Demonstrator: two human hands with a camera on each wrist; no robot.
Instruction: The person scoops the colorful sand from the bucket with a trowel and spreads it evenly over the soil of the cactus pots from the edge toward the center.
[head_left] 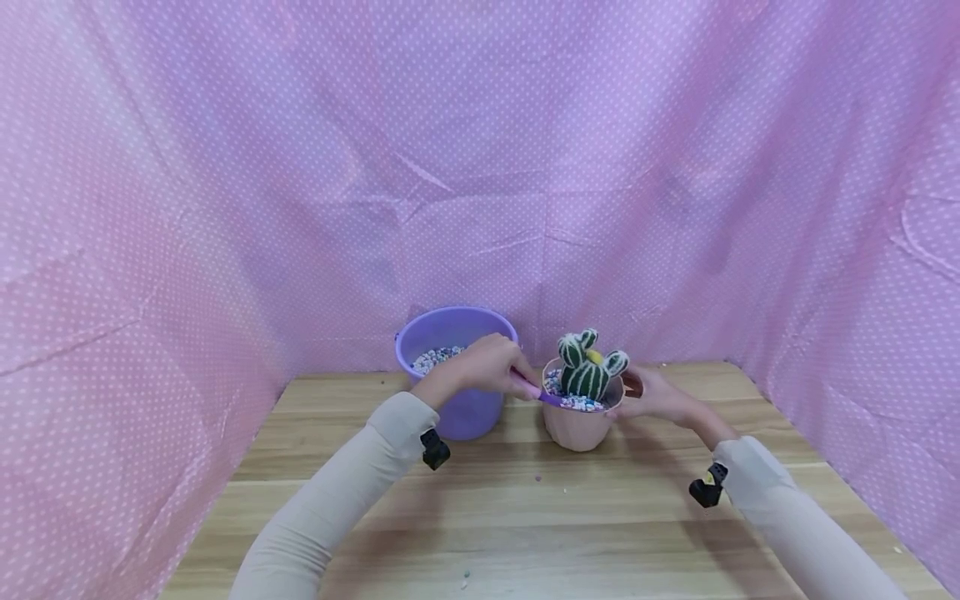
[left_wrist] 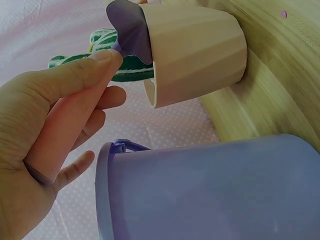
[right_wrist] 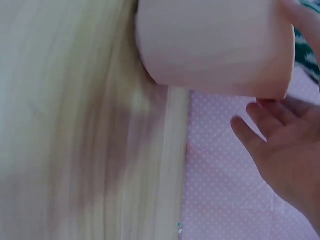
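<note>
In the head view a pale pink pot (head_left: 577,429) stands on the table, holding a green and white crafted cactus (head_left: 585,379) and small colourful pebbles (head_left: 581,403). My left hand (head_left: 495,364) grips the pink handle of a small shovel (left_wrist: 75,117). Its purple blade (left_wrist: 131,30) lies at the pot's rim, as the left wrist view shows up close. My right hand (head_left: 656,393) holds the pot's right side at the rim, thumb on the near side and fingers behind; part of those fingers is hidden. Left of the pot stands a purple bucket (head_left: 468,417) with more pebbles (head_left: 437,358) inside.
The wooden table (head_left: 525,533) bears a few stray pebbles near its front. Pink dotted cloth (head_left: 480,208) hangs behind and on both sides. The bucket stands close beside the pot, under my left forearm and hand.
</note>
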